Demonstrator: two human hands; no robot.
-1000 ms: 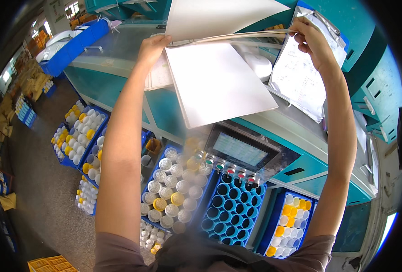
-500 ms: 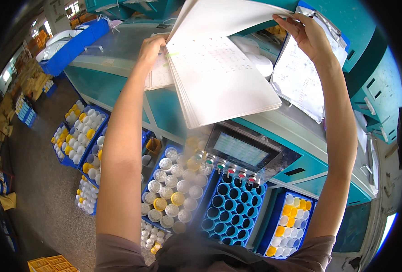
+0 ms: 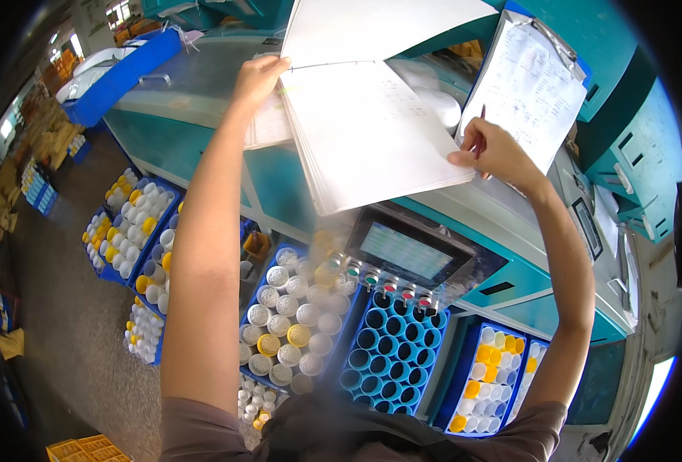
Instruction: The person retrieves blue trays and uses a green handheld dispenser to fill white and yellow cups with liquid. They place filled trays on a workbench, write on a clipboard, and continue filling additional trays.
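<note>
A bound stack of white paper sheets point(image 3: 379, 138) is opened across the machine top, its turned-up pages point(image 3: 379, 31) standing back at the far side. My left hand point(image 3: 261, 78) is closed on the stack's left edge near the binding, thumb on top. In my right hand point(image 3: 501, 156) a dark red pen point(image 3: 479, 138) is held upright between the fingers. The right thumb lies at the stack's right corner; whether it also pinches the sheets I cannot tell. Just beyond the right hand, a clipboard point(image 3: 522, 88) holds handwritten sheets under a metal clip.
Below the paper sits a control panel screen point(image 3: 406, 250) with a row of coloured buttons point(image 3: 389, 287). Blue crates hold white and yellow cups point(image 3: 287, 308), blue tubes point(image 3: 391, 346) and more cups point(image 3: 491, 377). A long blue bin point(image 3: 125, 81) rests at the far left.
My right hand has let go of the lifted page and come down to the stack's right corner. The pen now shows in it. My left hand stays at the left edge.
</note>
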